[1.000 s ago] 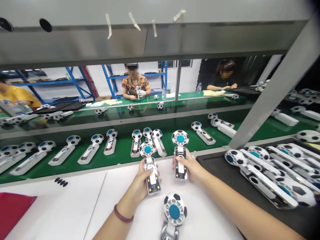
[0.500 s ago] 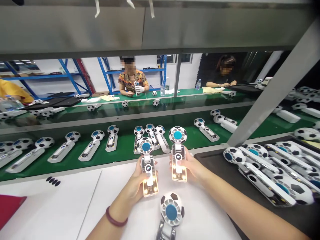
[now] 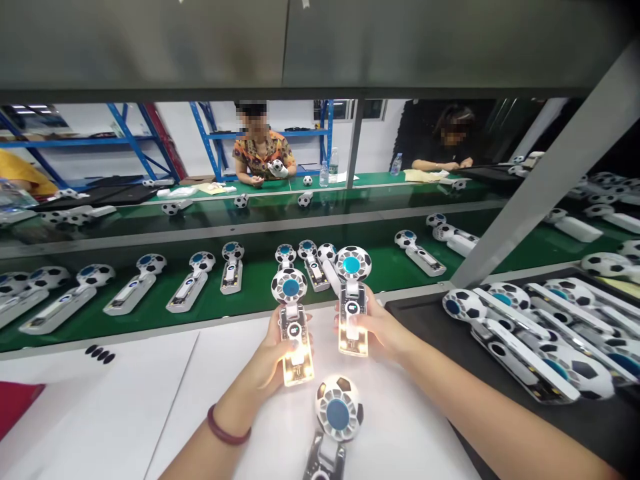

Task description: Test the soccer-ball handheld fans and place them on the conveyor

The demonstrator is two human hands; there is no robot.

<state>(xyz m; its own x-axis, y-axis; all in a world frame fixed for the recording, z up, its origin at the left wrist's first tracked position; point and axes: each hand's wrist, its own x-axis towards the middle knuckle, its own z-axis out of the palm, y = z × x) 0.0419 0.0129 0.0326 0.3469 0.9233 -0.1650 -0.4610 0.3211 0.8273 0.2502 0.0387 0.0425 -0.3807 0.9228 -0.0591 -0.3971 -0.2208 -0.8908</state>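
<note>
My left hand (image 3: 273, 357) is closed around a handheld device with a soccer-ball head (image 3: 296, 343), thumb on its front. My right hand (image 3: 376, 327) grips a second soccer-ball-headed device (image 3: 353, 320), also with its thumb on the front. Both stand nearly upright, with blue discs on their heads, small round lit displays and warm lights glowing at their lower ends. Below them, a third such device (image 3: 339, 410) lies on the white work surface (image 3: 395, 413), its lower part cut off by the frame.
A green conveyor belt (image 3: 265, 300) carries several similar devices beyond my hands. A black tray (image 3: 415, 313) at right holds many more. Black ovals (image 3: 100, 354) and a red item (image 3: 17, 403) lie at left. A slanted metal post (image 3: 540, 167) stands right; co-workers sit opposite.
Devices on the near belt have shifted right, those on the far belt left. Both held devices remain in my hands, nearly still. The co-worker opposite has tilted a held device. My view has shifted slightly.
</note>
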